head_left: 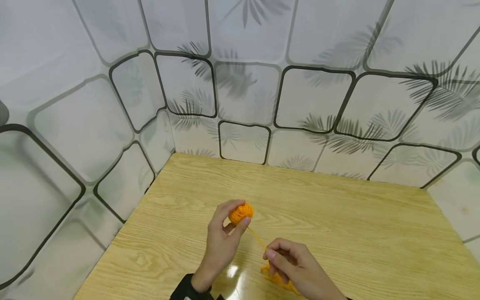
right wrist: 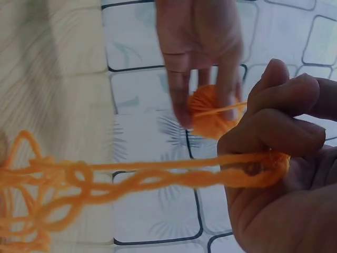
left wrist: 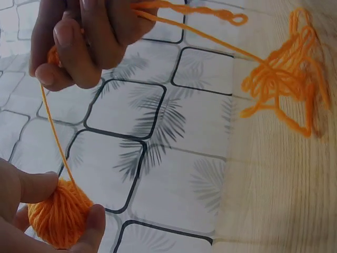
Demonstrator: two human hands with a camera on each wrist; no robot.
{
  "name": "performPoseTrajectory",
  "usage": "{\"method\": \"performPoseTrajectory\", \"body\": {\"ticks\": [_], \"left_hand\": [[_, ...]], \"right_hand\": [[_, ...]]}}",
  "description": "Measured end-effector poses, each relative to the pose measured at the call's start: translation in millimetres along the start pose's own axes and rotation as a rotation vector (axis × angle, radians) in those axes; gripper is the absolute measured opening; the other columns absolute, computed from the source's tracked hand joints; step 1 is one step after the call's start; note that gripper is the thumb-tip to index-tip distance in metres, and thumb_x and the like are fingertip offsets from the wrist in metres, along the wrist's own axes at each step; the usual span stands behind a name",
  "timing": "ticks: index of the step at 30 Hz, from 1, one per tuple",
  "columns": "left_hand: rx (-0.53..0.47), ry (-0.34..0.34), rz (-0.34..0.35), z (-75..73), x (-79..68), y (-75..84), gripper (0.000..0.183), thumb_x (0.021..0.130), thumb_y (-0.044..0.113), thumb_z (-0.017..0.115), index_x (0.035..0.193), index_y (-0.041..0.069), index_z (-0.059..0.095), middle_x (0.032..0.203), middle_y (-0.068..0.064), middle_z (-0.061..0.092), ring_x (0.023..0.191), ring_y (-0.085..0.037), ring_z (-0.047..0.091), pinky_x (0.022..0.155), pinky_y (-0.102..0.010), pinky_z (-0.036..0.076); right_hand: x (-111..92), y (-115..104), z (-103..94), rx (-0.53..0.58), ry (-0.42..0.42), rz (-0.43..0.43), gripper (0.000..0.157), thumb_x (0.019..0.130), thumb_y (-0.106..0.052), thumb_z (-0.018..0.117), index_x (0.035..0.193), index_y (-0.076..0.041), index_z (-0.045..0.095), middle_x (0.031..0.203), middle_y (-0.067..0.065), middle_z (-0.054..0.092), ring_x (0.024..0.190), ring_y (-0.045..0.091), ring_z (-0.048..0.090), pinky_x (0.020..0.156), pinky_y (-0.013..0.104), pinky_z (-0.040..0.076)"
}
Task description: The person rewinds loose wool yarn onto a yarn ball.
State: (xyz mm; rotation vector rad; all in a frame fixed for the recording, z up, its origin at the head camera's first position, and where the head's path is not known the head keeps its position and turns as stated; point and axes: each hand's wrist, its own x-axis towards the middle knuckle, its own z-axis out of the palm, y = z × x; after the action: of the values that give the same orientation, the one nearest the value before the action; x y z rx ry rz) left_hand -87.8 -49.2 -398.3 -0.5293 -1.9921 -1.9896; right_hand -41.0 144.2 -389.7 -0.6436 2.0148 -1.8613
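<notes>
A small ball of orange yarn point(head_left: 241, 213) is gripped between the thumb and fingers of my left hand point(head_left: 222, 239). From it a taut strand point(head_left: 258, 238) runs down to my right hand point(head_left: 296, 264), which pinches it between thumb and curled fingers. In the right wrist view, more yarn point(right wrist: 253, 168) passes through the right palm. Several loops trail from that hand to a loose tangle of orange yarn point(left wrist: 284, 74) on the table. The ball point(left wrist: 60, 213) shows strands wrapped side by side in the left wrist view.
The hands are above a light wood-grain table point(head_left: 337, 216). Behind it and along the left stands a pale wall covering point(head_left: 247, 96) with dark rounded outlines and leaf prints. A dark sleeve point(head_left: 191, 287) covers the left wrist.
</notes>
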Motion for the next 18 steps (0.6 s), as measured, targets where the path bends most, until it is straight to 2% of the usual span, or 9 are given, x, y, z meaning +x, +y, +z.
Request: {"method": "performPoseTrajectory", "body": {"ticks": [2, 4, 7, 10, 14, 18], "left_hand": [[0.042, -0.042, -0.035, -1.5, -0.9, 8.4, 0.035, 0.087, 0.007, 0.060, 0.121, 0.010, 0.054, 0.121, -0.015, 0.045, 0.105, -0.027, 0.050, 0.083, -0.037, 0.049], [0.064, -0.093, -0.074, -2.9, -2.7, 8.9, 0.035, 0.088, 0.008, 0.059, 0.122, 0.011, 0.053, 0.122, -0.014, 0.044, 0.106, -0.026, 0.050, 0.085, -0.036, 0.048], [0.069, -0.199, -0.119, -4.8, -6.4, 1.1, 0.036, 0.089, 0.012, 0.058, 0.124, 0.014, 0.051, 0.123, -0.010, 0.044, 0.106, -0.024, 0.050, 0.086, -0.035, 0.047], [0.055, -0.328, -0.134, -6.5, -10.3, -9.5, 0.036, 0.090, 0.019, 0.057, 0.126, 0.018, 0.051, 0.123, -0.007, 0.045, 0.106, -0.023, 0.050, 0.084, -0.033, 0.048], [-0.011, -0.488, -0.146, -8.0, -13.9, -16.5, 0.035, 0.091, 0.025, 0.057, 0.125, 0.020, 0.052, 0.123, -0.005, 0.047, 0.106, -0.021, 0.051, 0.082, -0.032, 0.049], [-0.145, -0.620, -0.170, -9.0, -16.7, -16.2, 0.034, 0.090, 0.020, 0.057, 0.124, 0.018, 0.052, 0.122, -0.006, 0.048, 0.104, -0.021, 0.052, 0.081, -0.035, 0.050]], "right_hand": [[-3, -5, -4.0, -0.001, 0.012, -0.004, 0.020, 0.100, -0.012, 0.037, 0.099, -0.002, 0.054, 0.075, 0.013, 0.052, 0.053, 0.009, 0.041, 0.042, 0.027, 0.040], [-5, -10, -8.8, 0.028, 0.015, -0.026, 0.020, 0.100, -0.009, 0.035, 0.099, -0.001, 0.053, 0.076, 0.011, 0.051, 0.052, 0.013, 0.039, 0.040, 0.030, 0.038], [-8, -16, -15.1, 0.058, 0.031, -0.044, 0.019, 0.099, -0.007, 0.034, 0.100, 0.000, 0.052, 0.075, 0.010, 0.049, 0.053, 0.016, 0.037, 0.039, 0.031, 0.034], [-9, -22, -19.2, 0.066, 0.064, -0.052, 0.019, 0.099, -0.007, 0.034, 0.101, 0.001, 0.051, 0.074, 0.009, 0.047, 0.053, 0.019, 0.037, 0.039, 0.034, 0.031], [-9, -30, -22.4, 0.085, 0.136, -0.045, 0.018, 0.100, -0.009, 0.035, 0.099, 0.001, 0.050, 0.072, 0.008, 0.046, 0.052, 0.020, 0.035, 0.040, 0.036, 0.028], [-7, -33, -25.3, 0.083, 0.224, -0.078, 0.016, 0.099, -0.009, 0.036, 0.097, 0.001, 0.048, 0.071, 0.007, 0.045, 0.051, 0.020, 0.033, 0.040, 0.036, 0.027]]}}
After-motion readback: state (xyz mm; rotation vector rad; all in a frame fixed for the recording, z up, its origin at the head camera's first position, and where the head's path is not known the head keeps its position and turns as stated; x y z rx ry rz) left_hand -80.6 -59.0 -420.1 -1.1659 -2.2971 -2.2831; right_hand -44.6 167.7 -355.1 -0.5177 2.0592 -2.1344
